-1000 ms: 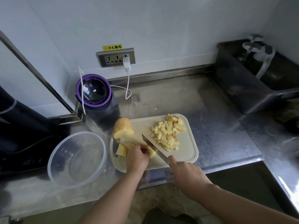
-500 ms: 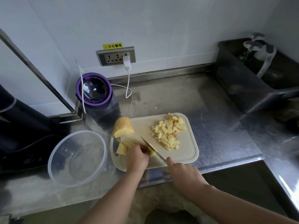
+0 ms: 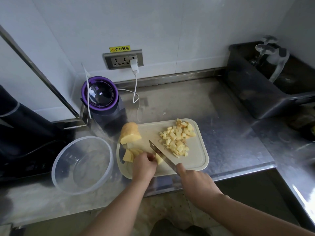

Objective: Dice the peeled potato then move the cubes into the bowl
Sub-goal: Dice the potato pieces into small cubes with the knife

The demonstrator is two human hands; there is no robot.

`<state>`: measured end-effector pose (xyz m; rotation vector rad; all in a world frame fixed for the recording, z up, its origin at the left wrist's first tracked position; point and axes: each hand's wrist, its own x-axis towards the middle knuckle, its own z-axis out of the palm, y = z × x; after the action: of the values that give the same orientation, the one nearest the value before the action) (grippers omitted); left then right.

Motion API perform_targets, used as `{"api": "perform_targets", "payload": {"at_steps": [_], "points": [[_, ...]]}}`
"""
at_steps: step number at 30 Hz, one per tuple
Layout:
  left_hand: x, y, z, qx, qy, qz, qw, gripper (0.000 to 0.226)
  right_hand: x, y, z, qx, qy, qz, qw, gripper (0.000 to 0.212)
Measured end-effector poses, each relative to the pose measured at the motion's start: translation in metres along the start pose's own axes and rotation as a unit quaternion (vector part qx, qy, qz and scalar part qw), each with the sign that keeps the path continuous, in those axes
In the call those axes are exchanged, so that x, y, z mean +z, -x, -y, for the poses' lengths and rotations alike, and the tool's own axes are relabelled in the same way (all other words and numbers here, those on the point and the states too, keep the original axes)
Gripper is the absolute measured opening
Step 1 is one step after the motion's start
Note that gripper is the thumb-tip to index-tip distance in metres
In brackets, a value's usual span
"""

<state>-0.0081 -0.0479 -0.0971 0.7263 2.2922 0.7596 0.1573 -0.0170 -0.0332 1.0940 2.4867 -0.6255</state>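
A pale cutting board (image 3: 197, 160) lies on the steel counter. Several potato cubes (image 3: 178, 139) are heaped at its far right. A large uncut potato chunk (image 3: 129, 132) stands at the board's far left corner, with slices (image 3: 130, 155) lying below it. My left hand (image 3: 144, 165) holds down a stack of slices with curled fingers. My right hand (image 3: 196, 181) grips the handle of a knife (image 3: 161, 155), whose blade lies across a slice just right of my left fingers. An empty clear plastic bowl (image 3: 82, 165) sits left of the board.
A purple-rimmed appliance (image 3: 102, 97) stands behind the board, its white cable plugged into the wall socket (image 3: 123, 59). A dark appliance (image 3: 22, 133) fills the left side. A dark sink tub (image 3: 265, 86) with a tap is at the right. The counter edge runs just below the board.
The knife blade has shifted slightly between cuts on the slices under my left hand. Both hands stay in nearly the same place.
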Motion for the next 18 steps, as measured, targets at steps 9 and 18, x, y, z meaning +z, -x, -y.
{"api": "perform_targets", "payload": {"at_steps": [9,18], "points": [[0.0000,0.0046,0.0002,-0.014,0.013,-0.006,1.000,0.013,0.0014,0.0071,0.0040,-0.021,-0.003,0.007,1.000,0.043],[-0.0002,0.0029,-0.0006,-0.018,-0.010,-0.002,1.000,0.022,0.0032,0.0008,0.0104,-0.003,-0.017,0.040,0.999,0.059]]}}
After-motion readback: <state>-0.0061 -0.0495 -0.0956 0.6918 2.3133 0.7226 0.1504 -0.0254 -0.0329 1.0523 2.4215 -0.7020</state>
